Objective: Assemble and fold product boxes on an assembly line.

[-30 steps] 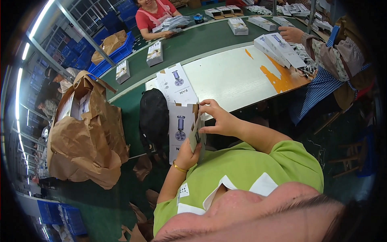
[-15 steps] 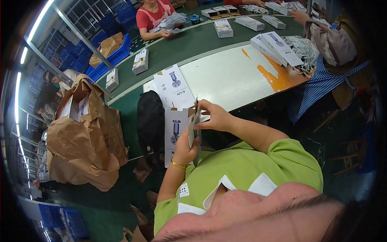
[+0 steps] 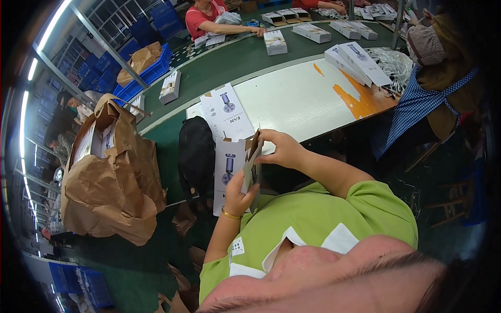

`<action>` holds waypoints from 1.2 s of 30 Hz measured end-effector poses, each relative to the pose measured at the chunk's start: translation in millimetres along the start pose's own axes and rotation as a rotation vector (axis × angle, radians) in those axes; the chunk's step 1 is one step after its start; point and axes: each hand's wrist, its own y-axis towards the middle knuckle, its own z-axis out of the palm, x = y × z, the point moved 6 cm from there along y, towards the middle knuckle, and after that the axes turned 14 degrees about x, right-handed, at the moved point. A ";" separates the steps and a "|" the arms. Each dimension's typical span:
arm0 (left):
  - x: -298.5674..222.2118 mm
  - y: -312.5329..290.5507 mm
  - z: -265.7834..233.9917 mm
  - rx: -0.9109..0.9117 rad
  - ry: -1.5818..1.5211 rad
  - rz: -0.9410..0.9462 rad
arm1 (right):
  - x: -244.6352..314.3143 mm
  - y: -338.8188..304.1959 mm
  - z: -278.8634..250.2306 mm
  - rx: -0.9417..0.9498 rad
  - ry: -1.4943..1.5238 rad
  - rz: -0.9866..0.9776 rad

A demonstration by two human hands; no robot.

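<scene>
Upright before my chest is a thin carton (image 3: 252, 164), grey-white outside with brown inner flaps, tilted nearly edge-on. My left hand (image 3: 239, 196) grips its lower part, thumb on the near side. At its upper edge my right hand (image 3: 282, 148) pinches the carton by a flap. Just left of my left hand stands a white printed carton (image 3: 222, 164) with a picture of a fan. Beyond it, more flat printed cartons (image 3: 226, 110) lie on the white table (image 3: 282, 99).
A black bag (image 3: 195, 156) sits left of the cartons, beside a large brown paper bag (image 3: 112, 182) holding boxes. The green conveyor (image 3: 224, 60) carries white boxes (image 3: 275, 43). At right are two cartons (image 3: 360, 62), white cables (image 3: 391, 65) and a co-worker in a checked apron (image 3: 402, 115).
The carton in my hands has turned slightly, and its brown flaps show more. Boxes on the conveyor have shifted left. The far co-worker's arm now reaches to a box.
</scene>
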 end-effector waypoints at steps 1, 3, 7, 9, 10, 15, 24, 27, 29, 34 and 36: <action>-5.8 -3.9 -6.5 -0.081 0.081 0.124 | -5.3 -1.3 -1.9 -0.034 0.044 -0.033; 0.9 -13.6 -23.3 -0.273 0.230 0.060 | -11.1 -4.3 -5.5 -0.082 0.081 -0.059; 51.2 -43.0 -26.4 -0.215 0.623 -0.428 | -33.8 -3.9 -10.7 -0.119 0.377 0.017; 49.6 -47.3 -20.7 -0.190 0.732 -0.454 | -36.4 -0.9 -5.8 -0.126 0.421 0.030; 53.6 -46.3 -20.8 -0.186 0.689 -0.484 | -35.8 -2.1 -6.0 -0.136 0.415 0.032; 65.7 -32.0 -19.9 -0.125 0.709 -0.568 | -47.4 -4.5 -3.0 -0.146 0.446 0.102; 95.4 -32.9 -25.0 -0.072 -0.013 -0.561 | -49.5 -11.7 -3.9 -0.104 0.539 0.132; 91.0 -36.2 -22.9 -0.172 -0.415 -0.334 | -45.0 -15.7 -10.1 -0.133 0.554 0.060; 79.6 -37.0 -29.3 -0.339 -0.485 -0.252 | -41.4 -17.9 -17.3 -0.165 0.604 0.063; 99.4 -54.6 5.0 -0.367 -0.455 -0.300 | -34.9 -13.2 -11.1 -0.080 0.627 0.073; 120.0 -67.6 17.5 -0.364 -0.602 -0.386 | -37.6 -10.6 1.4 -0.045 0.606 0.086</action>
